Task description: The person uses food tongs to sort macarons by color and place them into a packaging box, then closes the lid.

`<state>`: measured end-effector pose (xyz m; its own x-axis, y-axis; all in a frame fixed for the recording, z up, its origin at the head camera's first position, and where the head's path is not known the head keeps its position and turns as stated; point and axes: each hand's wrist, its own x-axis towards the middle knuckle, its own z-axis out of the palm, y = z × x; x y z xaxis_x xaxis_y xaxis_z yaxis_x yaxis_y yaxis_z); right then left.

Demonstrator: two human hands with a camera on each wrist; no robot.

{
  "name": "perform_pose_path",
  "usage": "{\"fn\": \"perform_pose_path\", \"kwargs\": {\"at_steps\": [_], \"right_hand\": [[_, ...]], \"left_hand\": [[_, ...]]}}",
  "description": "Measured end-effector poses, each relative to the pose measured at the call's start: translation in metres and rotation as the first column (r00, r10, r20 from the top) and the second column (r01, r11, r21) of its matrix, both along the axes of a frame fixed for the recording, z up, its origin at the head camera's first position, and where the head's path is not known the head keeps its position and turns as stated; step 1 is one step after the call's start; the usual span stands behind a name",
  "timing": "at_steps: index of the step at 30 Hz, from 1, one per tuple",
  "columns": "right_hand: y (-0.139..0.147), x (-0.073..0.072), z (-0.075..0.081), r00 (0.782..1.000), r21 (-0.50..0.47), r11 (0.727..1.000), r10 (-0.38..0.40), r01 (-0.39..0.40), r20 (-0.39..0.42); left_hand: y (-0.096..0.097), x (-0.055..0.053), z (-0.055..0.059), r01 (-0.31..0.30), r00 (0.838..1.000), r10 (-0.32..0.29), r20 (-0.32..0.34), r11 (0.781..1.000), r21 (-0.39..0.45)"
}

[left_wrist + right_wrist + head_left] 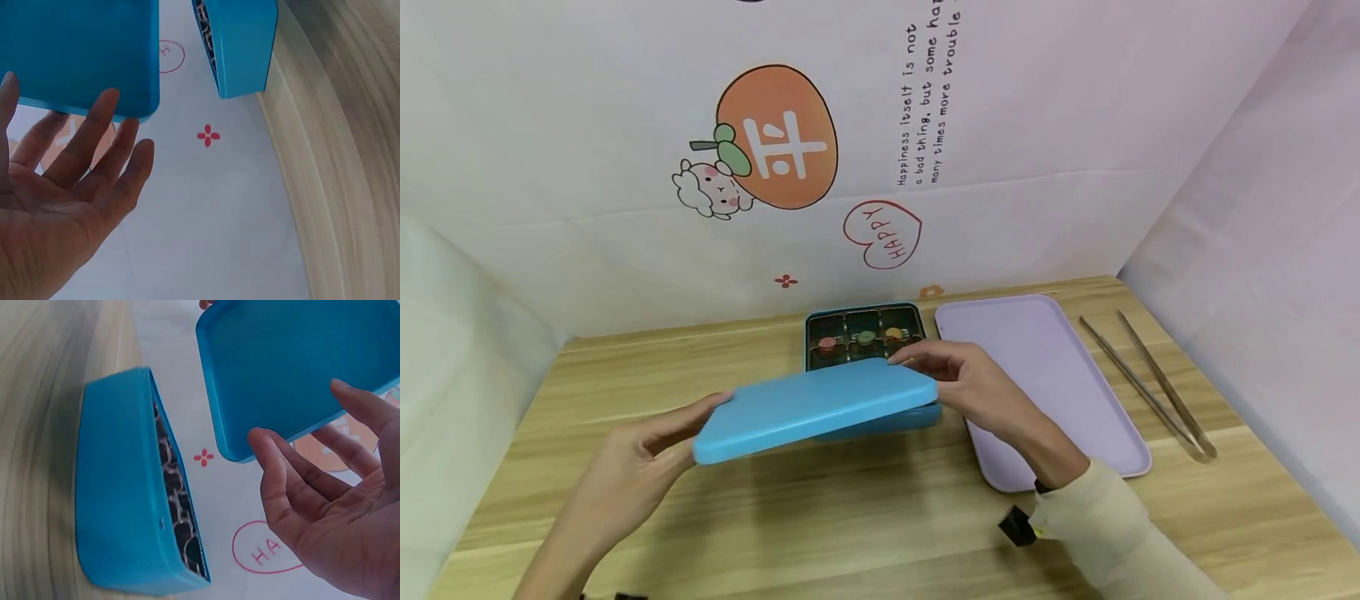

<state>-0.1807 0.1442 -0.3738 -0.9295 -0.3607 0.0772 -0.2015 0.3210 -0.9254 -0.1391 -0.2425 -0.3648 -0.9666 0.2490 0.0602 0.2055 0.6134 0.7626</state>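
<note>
A light-blue lid (820, 396) is held in the air, tilted, its hollow underside showing in both wrist views. My left hand (628, 471) grips its left edge, with the thumb and fingertips at the rim. At the opposite edge my right hand (977, 387) pinches the rim. Below and behind the lid stands the matching blue box (115, 481), apart from it on the table. Inside the box is a dark tray (825, 322) divided into compartments, with a red piece (827, 342), a green piece (867, 337) and an orange piece (893, 333) visible. The lid hides the box's near compartments.
A lilac tray (1037, 350) lies right of the box, partly behind my right forearm. Metal tongs (1161, 392) rest farther right on the wooden table (617, 367). A printed white cloth (587, 167) rises behind the table, and more cloth stands along the sides.
</note>
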Motion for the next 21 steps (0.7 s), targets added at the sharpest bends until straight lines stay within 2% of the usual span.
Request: {"fn": "perform_pose_path", "kwargs": {"at_steps": [6,11,15,18,21], "right_hand": [[0.009,-0.005,-0.002,1.000,-0.005,1.000,0.019,-0.019,-0.021],[0.020,-0.010,-0.003,0.997,0.048,0.997,0.054,-0.052,-0.050],[0.029,-0.015,-0.007,0.993,0.115,0.990,0.095,-0.086,-0.070],[0.033,-0.016,-0.011,0.992,0.146,0.983,0.119,-0.110,-0.051],[0.037,-0.016,-0.015,0.991,0.160,0.979,0.130,-0.126,-0.013]], "left_hand": [[0.012,-0.011,0.000,0.041,0.999,-0.041,-0.007,0.999,-0.015],[0.019,-0.024,-0.003,0.119,0.992,-0.119,-0.033,0.993,-0.026],[0.023,-0.033,-0.007,0.175,0.985,-0.175,0.004,0.984,-0.038],[0.025,-0.038,-0.010,0.202,0.978,-0.200,0.055,0.979,-0.037],[0.029,-0.042,-0.012,0.231,0.971,-0.228,0.073,0.972,-0.045]]}}
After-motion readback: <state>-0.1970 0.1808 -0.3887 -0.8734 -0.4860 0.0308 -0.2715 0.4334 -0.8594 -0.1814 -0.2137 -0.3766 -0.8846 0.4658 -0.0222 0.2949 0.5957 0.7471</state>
